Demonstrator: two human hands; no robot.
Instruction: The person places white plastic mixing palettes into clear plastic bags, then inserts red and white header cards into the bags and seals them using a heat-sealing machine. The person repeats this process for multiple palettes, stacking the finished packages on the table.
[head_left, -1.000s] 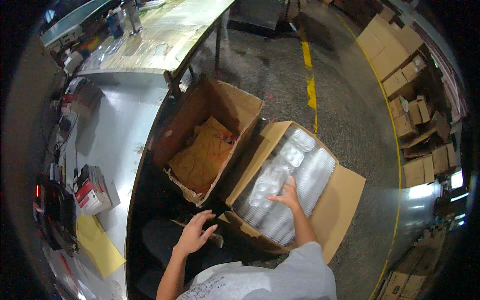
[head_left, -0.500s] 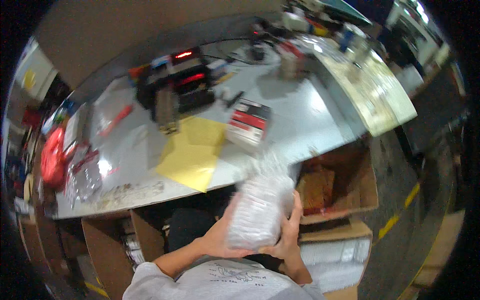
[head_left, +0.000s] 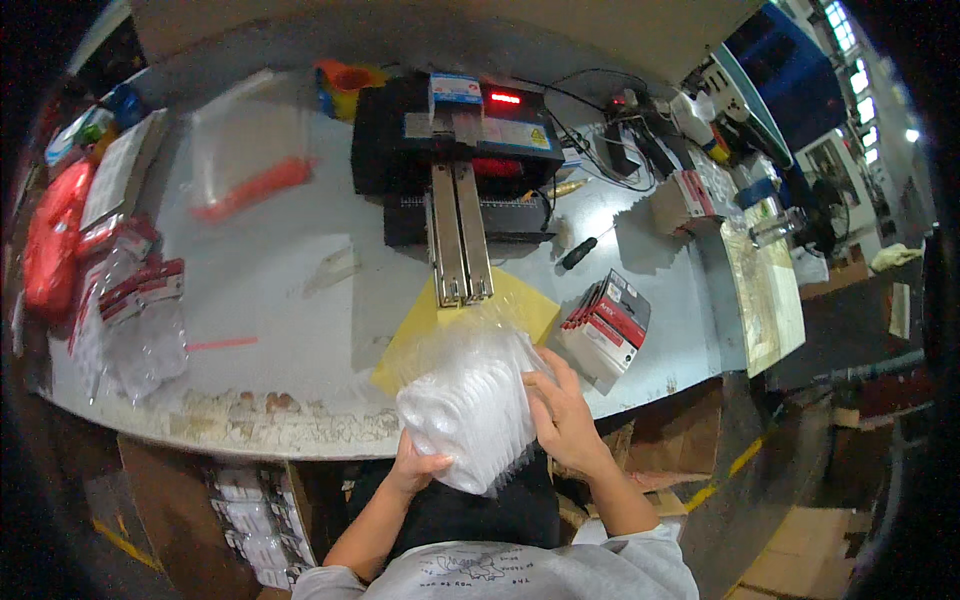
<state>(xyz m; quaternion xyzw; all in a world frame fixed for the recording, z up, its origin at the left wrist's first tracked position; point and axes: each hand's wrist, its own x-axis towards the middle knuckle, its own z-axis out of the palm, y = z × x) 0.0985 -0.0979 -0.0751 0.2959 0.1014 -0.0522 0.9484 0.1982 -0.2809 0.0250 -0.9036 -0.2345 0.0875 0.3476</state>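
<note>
A stack of nested clear plastic blister shells point(head_left: 465, 410) is held between my two hands, over the front edge of the workbench. My left hand point(head_left: 420, 467) grips its lower left end, with the thumb lying on the shells. On the right side, my right hand point(head_left: 566, 415) has its fingers bent against the stack's edge. Beneath and beyond the shells lies a yellow sheet point(head_left: 525, 300). Just past the stack, two metal rails point(head_left: 461, 235) reach out from a black machine point(head_left: 385, 140) with a lit red display. A pile of red, black and white cards point(head_left: 612, 325) lies to the right of the shells.
A black-handled screwdriver point(head_left: 580, 252) lies behind the cards. Clear bags with red edges point(head_left: 250, 150) and a red bag point(head_left: 58, 235) lie at the left. Cardboard boxes point(head_left: 670, 430) stand below the bench; the left one holds packed blister shells point(head_left: 255, 530).
My view has swung right, and the bench appears shifted. The stack has come over toward the yellow sheet and the rails. My right hand has moved up along the stack's right side.
</note>
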